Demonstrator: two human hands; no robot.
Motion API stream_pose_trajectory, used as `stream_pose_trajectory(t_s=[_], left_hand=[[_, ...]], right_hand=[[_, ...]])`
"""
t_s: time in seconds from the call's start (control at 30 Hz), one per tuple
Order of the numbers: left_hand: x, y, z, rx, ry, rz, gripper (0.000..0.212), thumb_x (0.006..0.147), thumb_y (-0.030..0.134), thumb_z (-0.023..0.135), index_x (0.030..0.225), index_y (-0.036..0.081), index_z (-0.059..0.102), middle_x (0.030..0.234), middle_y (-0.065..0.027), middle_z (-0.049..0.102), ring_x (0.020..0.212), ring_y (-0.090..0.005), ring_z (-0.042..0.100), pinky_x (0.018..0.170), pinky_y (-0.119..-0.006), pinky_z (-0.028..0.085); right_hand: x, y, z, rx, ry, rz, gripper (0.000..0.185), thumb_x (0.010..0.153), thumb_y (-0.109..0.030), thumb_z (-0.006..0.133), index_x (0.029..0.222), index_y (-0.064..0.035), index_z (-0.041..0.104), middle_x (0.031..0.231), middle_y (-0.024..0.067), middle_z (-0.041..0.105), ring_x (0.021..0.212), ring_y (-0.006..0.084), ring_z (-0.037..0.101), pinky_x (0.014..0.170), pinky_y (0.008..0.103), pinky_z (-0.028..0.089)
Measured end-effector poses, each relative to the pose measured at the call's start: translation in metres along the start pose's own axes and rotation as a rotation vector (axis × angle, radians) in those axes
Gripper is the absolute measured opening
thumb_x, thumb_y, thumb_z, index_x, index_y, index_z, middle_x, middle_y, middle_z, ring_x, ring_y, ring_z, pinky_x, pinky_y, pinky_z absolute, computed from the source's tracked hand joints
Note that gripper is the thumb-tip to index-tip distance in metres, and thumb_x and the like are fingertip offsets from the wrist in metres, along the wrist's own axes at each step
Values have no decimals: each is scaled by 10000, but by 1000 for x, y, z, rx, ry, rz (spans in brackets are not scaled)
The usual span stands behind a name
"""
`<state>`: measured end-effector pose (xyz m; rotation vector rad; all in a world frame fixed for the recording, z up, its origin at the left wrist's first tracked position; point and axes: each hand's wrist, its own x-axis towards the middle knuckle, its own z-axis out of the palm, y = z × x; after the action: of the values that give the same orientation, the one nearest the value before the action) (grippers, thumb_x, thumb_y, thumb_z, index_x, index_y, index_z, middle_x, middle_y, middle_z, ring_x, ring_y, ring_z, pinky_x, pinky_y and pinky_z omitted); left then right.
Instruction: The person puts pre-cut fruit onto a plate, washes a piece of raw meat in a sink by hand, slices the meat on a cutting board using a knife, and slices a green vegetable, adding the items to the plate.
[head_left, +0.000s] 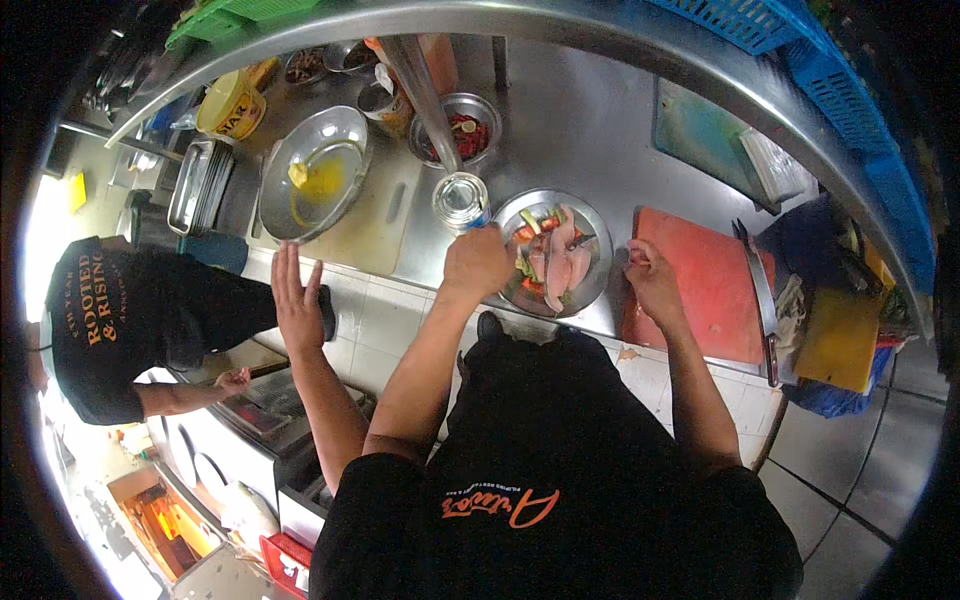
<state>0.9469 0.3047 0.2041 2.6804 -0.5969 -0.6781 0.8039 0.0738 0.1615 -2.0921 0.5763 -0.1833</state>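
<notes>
A round metal bowl (602, 259) lies before me. Pale pink raw pieces, fish or meat (561, 259), rest in it over chopped red and green vegetables. My left hand (480, 262) is curled at the bowl's left rim, beside a tin can (460, 201); its fingertips are hidden, so its hold cannot be told. To the bowl's right, my right hand (654, 283) has bent fingers with the tips close together, over the left edge of a red cutting board (701, 285). Whether something small is between them cannot be seen. A large knife (759, 281) lies along the board's right side.
Another person's raised hand (298, 300) is left of my left arm; a co-worker in black (161, 330) stands farther left. An oval metal basin (274, 195) sits on a pale board. A metal post (420, 97) rises behind the can, near a bowl of red pieces (487, 120).
</notes>
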Motion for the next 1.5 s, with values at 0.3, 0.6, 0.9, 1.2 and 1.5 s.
stream_pose_trajectory(t_s=[0.3,0.6,0.9,1.2,1.5], left_hand=[[-2,-27,50,-148,242,-199,393,831,312,522,999,-43,538,874,-270,616,871,-397,601,810,-453,465],[-4,-25,101,-1184,196,-125,292,901,270,448,960,-7,516,696,-123,577,445,-205,559,375,-291,464],[-9,28,100,-1698,-72,-251,280,869,168,389,1125,55,402,828,-173,614,535,-270,607,478,-339,530],[-34,34,83,-1693,42,-107,305,847,105,390,1132,9,442,776,-168,613,466,-241,584,398,-319,493],[-120,-12,8,-1810,202,-103,351,829,69,401,1150,-61,456,796,-147,604,470,-194,583,327,-268,485]], right_hand=[[-11,1,-6,98,-262,-64,342,794,-212,634,1081,-43,558,897,113,618,763,191,608,698,313,484],[-13,-38,12,-384,-329,-374,647,736,-424,676,1230,-90,426,996,192,592,844,348,611,736,424,487],[42,14,-27,554,-429,244,224,842,-184,532,981,-10,559,803,116,656,585,196,593,523,319,499],[48,-25,-71,907,-660,251,264,847,-211,559,1023,-14,554,839,127,652,555,133,558,495,264,471],[35,-127,-114,216,-91,-251,361,859,-138,594,1204,-56,526,775,-23,571,609,18,435,519,163,355]])
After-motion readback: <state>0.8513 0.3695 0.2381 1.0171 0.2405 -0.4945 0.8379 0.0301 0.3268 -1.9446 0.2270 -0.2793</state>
